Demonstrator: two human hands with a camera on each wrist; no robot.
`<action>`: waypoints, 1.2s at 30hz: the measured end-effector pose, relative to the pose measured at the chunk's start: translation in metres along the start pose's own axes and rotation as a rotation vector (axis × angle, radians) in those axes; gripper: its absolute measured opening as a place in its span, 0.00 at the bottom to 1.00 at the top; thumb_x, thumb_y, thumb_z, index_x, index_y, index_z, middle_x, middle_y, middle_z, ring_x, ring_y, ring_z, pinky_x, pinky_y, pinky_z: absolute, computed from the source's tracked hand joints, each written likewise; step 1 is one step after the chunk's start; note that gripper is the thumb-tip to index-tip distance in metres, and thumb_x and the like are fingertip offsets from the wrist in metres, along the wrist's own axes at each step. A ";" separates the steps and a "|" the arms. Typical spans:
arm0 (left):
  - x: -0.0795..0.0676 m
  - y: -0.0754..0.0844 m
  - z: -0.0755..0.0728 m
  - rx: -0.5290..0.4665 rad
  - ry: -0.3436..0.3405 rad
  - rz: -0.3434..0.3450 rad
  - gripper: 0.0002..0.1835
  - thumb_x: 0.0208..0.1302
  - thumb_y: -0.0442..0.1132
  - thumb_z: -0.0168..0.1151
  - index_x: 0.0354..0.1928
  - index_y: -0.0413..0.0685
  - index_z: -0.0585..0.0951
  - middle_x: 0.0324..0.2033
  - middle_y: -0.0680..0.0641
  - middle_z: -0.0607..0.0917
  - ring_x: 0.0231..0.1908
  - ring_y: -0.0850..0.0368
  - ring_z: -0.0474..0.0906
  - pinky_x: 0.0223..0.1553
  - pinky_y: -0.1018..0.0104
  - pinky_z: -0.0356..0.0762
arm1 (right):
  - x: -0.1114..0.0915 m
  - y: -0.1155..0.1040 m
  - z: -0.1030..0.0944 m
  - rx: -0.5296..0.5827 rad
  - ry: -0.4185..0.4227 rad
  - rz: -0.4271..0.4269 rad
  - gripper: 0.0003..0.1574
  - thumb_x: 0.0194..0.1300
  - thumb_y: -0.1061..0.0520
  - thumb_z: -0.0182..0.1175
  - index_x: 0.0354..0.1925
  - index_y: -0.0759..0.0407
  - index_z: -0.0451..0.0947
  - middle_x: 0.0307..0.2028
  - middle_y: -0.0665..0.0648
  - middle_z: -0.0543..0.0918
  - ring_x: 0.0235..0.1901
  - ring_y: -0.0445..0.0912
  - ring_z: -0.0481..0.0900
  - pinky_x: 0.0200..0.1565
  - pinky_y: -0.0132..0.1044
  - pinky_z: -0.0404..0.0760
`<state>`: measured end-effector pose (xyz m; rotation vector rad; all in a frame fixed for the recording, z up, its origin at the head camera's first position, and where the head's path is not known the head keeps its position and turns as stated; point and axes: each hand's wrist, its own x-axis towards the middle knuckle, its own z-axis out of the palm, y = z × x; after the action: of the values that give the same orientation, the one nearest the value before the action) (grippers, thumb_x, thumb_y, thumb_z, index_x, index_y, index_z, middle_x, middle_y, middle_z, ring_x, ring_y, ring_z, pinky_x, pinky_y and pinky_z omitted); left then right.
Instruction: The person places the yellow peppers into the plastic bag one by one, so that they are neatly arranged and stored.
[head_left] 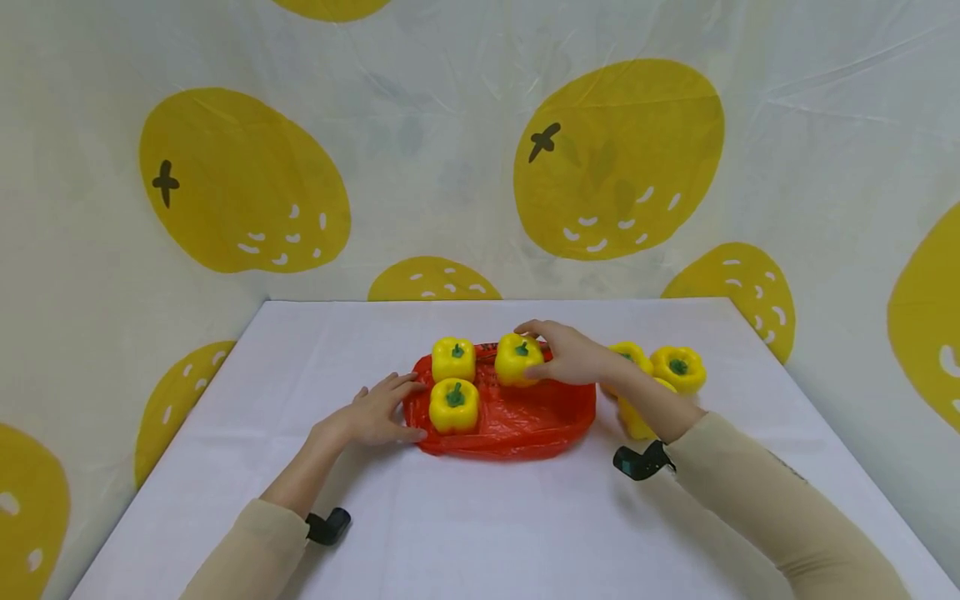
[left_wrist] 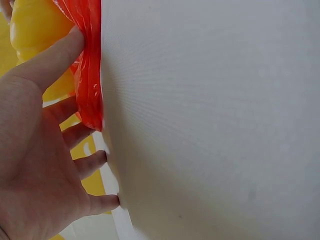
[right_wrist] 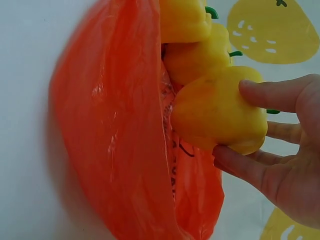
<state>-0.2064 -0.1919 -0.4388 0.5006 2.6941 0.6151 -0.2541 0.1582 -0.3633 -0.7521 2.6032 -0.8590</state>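
Observation:
A red plastic bag (head_left: 525,425) lies on the table with its mouth spread open. Two yellow bell peppers, a rear one (head_left: 452,360) and a front one (head_left: 454,408), sit upright in its left part. My right hand (head_left: 573,354) holds another yellow bell pepper (head_left: 517,360) between thumb and fingers at the bag's back; in the right wrist view this pepper (right_wrist: 220,112) is beside the other two, over the mouth. At the bag's left edge, my left hand (head_left: 375,412) has its fingers spread, thumb and fingertips touching the red plastic (left_wrist: 90,75).
Several more yellow bell peppers (head_left: 678,369) are clustered right of the bag, partly hidden behind my right forearm. A white cloth (head_left: 465,533) covers the table. Behind it hangs a pale curtain (head_left: 435,167) printed with large yellow fruit.

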 end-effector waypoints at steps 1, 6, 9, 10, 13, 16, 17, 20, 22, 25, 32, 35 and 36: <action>0.000 0.000 0.000 0.001 -0.001 0.000 0.45 0.59 0.59 0.72 0.75 0.54 0.68 0.77 0.41 0.61 0.77 0.35 0.46 0.68 0.22 0.40 | 0.002 0.000 0.001 0.000 0.000 0.000 0.41 0.66 0.54 0.70 0.72 0.59 0.65 0.66 0.63 0.73 0.64 0.60 0.71 0.63 0.57 0.75; 0.001 -0.001 0.000 0.000 -0.002 -0.002 0.45 0.59 0.59 0.72 0.75 0.54 0.68 0.77 0.41 0.61 0.77 0.35 0.46 0.68 0.22 0.40 | 0.009 -0.001 0.007 0.025 0.000 0.015 0.40 0.66 0.53 0.70 0.70 0.60 0.66 0.67 0.62 0.73 0.63 0.57 0.72 0.63 0.55 0.75; 0.001 -0.001 -0.001 -0.004 0.000 -0.003 0.45 0.59 0.58 0.73 0.75 0.54 0.68 0.77 0.41 0.61 0.77 0.35 0.46 0.68 0.22 0.40 | 0.013 -0.001 0.011 0.046 0.003 0.028 0.40 0.66 0.53 0.71 0.69 0.60 0.67 0.66 0.61 0.73 0.61 0.55 0.74 0.63 0.53 0.77; 0.001 -0.001 -0.001 -0.005 0.000 -0.002 0.45 0.59 0.58 0.73 0.75 0.54 0.68 0.77 0.41 0.61 0.77 0.35 0.46 0.68 0.22 0.40 | 0.014 -0.001 0.013 0.052 0.004 0.028 0.39 0.65 0.53 0.71 0.69 0.60 0.67 0.66 0.61 0.74 0.60 0.55 0.74 0.62 0.53 0.77; 0.000 -0.001 -0.002 -0.009 -0.002 0.000 0.45 0.59 0.58 0.73 0.75 0.54 0.68 0.77 0.41 0.61 0.77 0.35 0.46 0.68 0.22 0.40 | 0.017 -0.002 0.017 0.063 0.005 0.028 0.39 0.65 0.53 0.71 0.69 0.59 0.67 0.64 0.60 0.75 0.58 0.54 0.75 0.62 0.51 0.78; 0.000 0.000 -0.003 -0.013 -0.002 0.002 0.45 0.59 0.58 0.73 0.75 0.54 0.68 0.77 0.41 0.61 0.77 0.35 0.46 0.68 0.22 0.40 | 0.019 -0.003 0.022 0.068 0.007 0.024 0.39 0.65 0.53 0.71 0.69 0.59 0.68 0.63 0.59 0.76 0.57 0.53 0.75 0.61 0.51 0.78; 0.000 0.000 -0.003 -0.014 -0.001 0.004 0.44 0.59 0.58 0.73 0.75 0.54 0.68 0.77 0.41 0.61 0.77 0.35 0.46 0.68 0.22 0.40 | 0.019 -0.004 0.023 0.069 0.008 0.025 0.38 0.65 0.53 0.71 0.69 0.59 0.68 0.63 0.59 0.76 0.57 0.53 0.75 0.61 0.50 0.78; 0.000 -0.001 -0.003 -0.013 0.003 0.016 0.44 0.59 0.59 0.73 0.75 0.53 0.69 0.77 0.41 0.61 0.77 0.34 0.46 0.67 0.21 0.40 | 0.021 -0.004 0.026 0.065 0.014 0.024 0.38 0.66 0.52 0.71 0.69 0.58 0.68 0.62 0.58 0.77 0.57 0.52 0.75 0.61 0.50 0.78; 0.000 -0.001 -0.002 -0.006 0.007 0.026 0.44 0.59 0.59 0.72 0.74 0.53 0.69 0.77 0.41 0.61 0.77 0.34 0.47 0.67 0.20 0.40 | 0.022 -0.003 0.028 0.063 0.020 0.022 0.38 0.66 0.52 0.71 0.68 0.58 0.69 0.61 0.57 0.77 0.57 0.52 0.76 0.61 0.50 0.78; 0.001 -0.002 -0.001 0.006 0.011 0.034 0.43 0.59 0.59 0.72 0.74 0.53 0.69 0.77 0.41 0.61 0.77 0.34 0.47 0.67 0.20 0.41 | 0.023 -0.002 0.029 0.057 0.029 0.016 0.38 0.66 0.51 0.71 0.69 0.58 0.69 0.61 0.57 0.77 0.57 0.52 0.75 0.62 0.50 0.78; 0.001 -0.002 0.001 0.006 0.016 0.029 0.43 0.59 0.60 0.72 0.74 0.55 0.69 0.77 0.42 0.61 0.77 0.35 0.47 0.67 0.21 0.41 | 0.019 0.000 0.030 0.041 0.041 0.021 0.43 0.64 0.49 0.73 0.70 0.58 0.67 0.64 0.58 0.76 0.60 0.53 0.74 0.62 0.51 0.77; 0.001 -0.002 0.001 0.004 0.015 0.029 0.43 0.59 0.60 0.71 0.74 0.54 0.69 0.77 0.42 0.60 0.77 0.35 0.47 0.67 0.21 0.41 | 0.017 0.000 0.028 0.040 0.042 0.026 0.45 0.63 0.48 0.74 0.71 0.58 0.67 0.64 0.58 0.76 0.61 0.54 0.74 0.61 0.52 0.78; 0.000 -0.002 0.001 0.003 0.014 0.028 0.43 0.60 0.60 0.71 0.74 0.54 0.69 0.78 0.42 0.60 0.77 0.35 0.47 0.67 0.21 0.41 | 0.016 0.000 0.027 0.040 0.041 0.027 0.45 0.63 0.48 0.74 0.71 0.59 0.67 0.65 0.58 0.76 0.62 0.54 0.74 0.61 0.52 0.78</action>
<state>-0.2071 -0.1931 -0.4402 0.5383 2.7057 0.6242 -0.2557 0.1368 -0.3858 -0.6946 2.6175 -0.9251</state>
